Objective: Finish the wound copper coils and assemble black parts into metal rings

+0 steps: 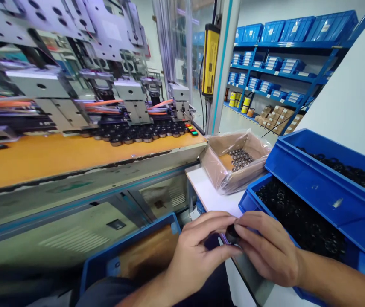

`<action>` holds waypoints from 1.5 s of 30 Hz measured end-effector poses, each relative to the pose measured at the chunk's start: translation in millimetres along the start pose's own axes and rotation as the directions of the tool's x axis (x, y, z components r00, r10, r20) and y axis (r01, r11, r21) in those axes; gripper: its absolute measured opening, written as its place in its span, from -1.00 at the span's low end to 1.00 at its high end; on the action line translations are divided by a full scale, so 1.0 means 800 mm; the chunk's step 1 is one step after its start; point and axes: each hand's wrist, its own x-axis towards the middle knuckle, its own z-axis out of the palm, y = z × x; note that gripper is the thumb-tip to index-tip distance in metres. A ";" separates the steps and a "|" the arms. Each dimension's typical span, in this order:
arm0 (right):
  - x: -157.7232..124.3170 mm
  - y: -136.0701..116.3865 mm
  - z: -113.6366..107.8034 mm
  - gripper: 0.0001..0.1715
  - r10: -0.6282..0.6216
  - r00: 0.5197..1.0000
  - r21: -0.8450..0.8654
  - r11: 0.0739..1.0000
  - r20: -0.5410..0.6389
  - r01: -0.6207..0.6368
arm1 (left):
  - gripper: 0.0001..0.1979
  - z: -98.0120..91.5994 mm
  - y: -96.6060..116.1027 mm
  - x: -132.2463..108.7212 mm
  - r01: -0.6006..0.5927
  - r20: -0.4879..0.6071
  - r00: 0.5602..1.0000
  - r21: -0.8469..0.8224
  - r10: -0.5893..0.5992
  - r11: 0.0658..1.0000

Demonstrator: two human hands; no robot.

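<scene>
Both hands meet low in the head view, to the right of centre, around a small dark round part. My left hand has its fingers closed on the part's left side, thumb below and fingers above. From the right, my right hand pinches the same part with its fingertips, which hide some of it. Just beyond my right hand is a blue bin holding many small black parts. A second blue bin with black rings rests above it, tilted.
A plastic-lined cardboard box with small metallic parts sits on a white table. At left, a machine stands over an orange worktop with rows of dark round parts. Below is another blue bin. Shelves stand behind.
</scene>
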 end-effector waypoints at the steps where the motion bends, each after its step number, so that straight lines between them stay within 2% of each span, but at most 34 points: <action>1: 0.001 -0.001 0.000 -0.63 0.031 0.999 0.025 0.999 0.009 -0.031 | -0.61 -0.006 0.001 0.003 -0.113 0.035 0.993 0.125 0.110 0.986; 4: 0.002 -0.004 0.002 -0.65 0.103 0.993 0.115 0.987 0.053 -0.109 | -0.76 -0.020 0.005 0.007 -0.352 0.140 0.936 0.381 0.323 0.855; 6: 0.002 -0.005 0.003 -0.67 0.126 0.989 0.156 0.978 0.079 -0.137 | -0.78 -0.023 0.006 0.006 -0.408 0.160 0.912 0.452 0.378 0.793; 8: 0.003 -0.006 0.003 -0.69 0.132 0.987 0.169 0.975 0.087 -0.145 | -0.79 -0.021 0.005 0.002 -0.386 0.122 0.921 0.424 0.371 0.819; 10: 0.003 -0.007 0.004 -0.70 0.127 0.989 0.166 0.976 0.078 -0.139 | -0.78 -0.016 0.001 -0.002 -0.278 0.057 0.960 0.305 0.274 0.911; 12: 0.004 -0.007 0.006 -0.70 0.105 0.993 0.146 0.983 0.058 -0.113 | -0.73 -0.010 -0.004 -0.005 -0.080 0.002 0.997 0.097 0.080 0.992; 14: 0.003 -0.006 0.008 -0.70 0.075 0.996 0.119 0.990 0.037 -0.079 | -0.73 -0.004 -0.010 -0.004 0.133 -0.013 0.991 -0.145 -0.137 0.980; 16: 0.003 -0.004 0.009 -0.68 0.079 0.997 0.092 0.993 0.015 -0.080 | -0.74 0.002 -0.017 -0.003 0.297 0.040 0.951 -0.389 -0.306 0.872; 18: 0.004 -0.002 0.009 -0.65 0.122 0.992 0.083 0.989 -0.004 -0.122 | -0.73 0.006 -0.022 -0.003 0.415 0.149 0.901 -0.571 -0.408 0.708; 20: 0.004 0.000 0.007 -0.64 0.152 0.988 0.106 0.983 -0.007 -0.151 | -0.66 0.009 -0.027 -0.005 0.486 0.255 0.860 -0.675 -0.442 0.555; 22: 0.005 0.003 0.005 -0.69 0.149 0.989 0.144 0.978 0.007 -0.148 | -0.62 0.007 -0.030 -0.008 0.502 0.306 0.854 -0.695 -0.420 0.515; 23: 0.005 0.004 0.004 -0.72 0.143 0.990 0.153 0.978 0.010 -0.143 | -0.63 0.004 -0.031 -0.009 0.495 0.307 0.864 -0.671 -0.400 0.553; 25: 0.005 0.005 0.003 -0.75 0.143 0.990 0.154 0.978 0.009 -0.143 | -0.67 -0.005 -0.030 -0.010 0.423 0.248 0.906 -0.513 -0.343 0.747; 27: 0.005 0.005 0.003 -0.77 0.152 0.988 0.137 0.979 0.007 -0.152 | -0.66 -0.016 -0.027 -0.006 0.230 0.153 0.967 -0.202 -0.201 0.952; 28: 0.005 0.005 0.004 -0.78 0.155 0.988 0.131 0.979 0.004 -0.154 | -0.64 -0.021 -0.024 -0.003 0.104 0.134 0.986 -0.038 -0.098 0.994; 29: 0.005 0.005 0.005 -0.78 0.151 0.989 0.127 0.981 -0.002 -0.149 | -0.61 -0.025 -0.022 0.000 -0.020 0.143 0.990 0.097 0.006 0.995; 31: 0.004 0.006 0.009 -0.81 0.134 0.991 0.117 0.984 -0.024 -0.130 | -0.60 -0.030 -0.017 0.007 -0.205 0.202 0.967 0.245 0.157 0.948; 34: -0.001 0.007 0.017 -0.88 0.107 0.994 0.106 0.989 -0.040 -0.102 | -0.65 -0.034 -0.014 0.012 -0.322 0.282 0.929 0.304 0.239 0.897; 36: -0.004 0.008 0.021 -0.91 0.092 0.995 0.098 0.991 -0.047 -0.087 | -0.65 -0.035 -0.016 0.011 -0.331 0.313 0.921 0.314 0.232 0.890; 41: -0.009 0.015 0.023 -0.88 0.112 0.991 0.077 0.991 -0.077 -0.106 | -0.57 -0.034 -0.026 0.002 -0.240 0.308 0.943 0.369 0.126 0.898; 43: -0.008 0.015 0.022 -0.88 0.153 0.987 0.048 0.987 -0.043 -0.151 | -0.63 -0.032 -0.029 0.003 -0.256 0.295 0.945 0.390 0.143 0.885; 45: -0.005 0.014 0.019 -0.81 0.207 0.978 -0.023 0.978 0.002 -0.207 | -0.73 -0.038 -0.032 0.017 -0.284 0.264 0.948 0.446 0.179 0.849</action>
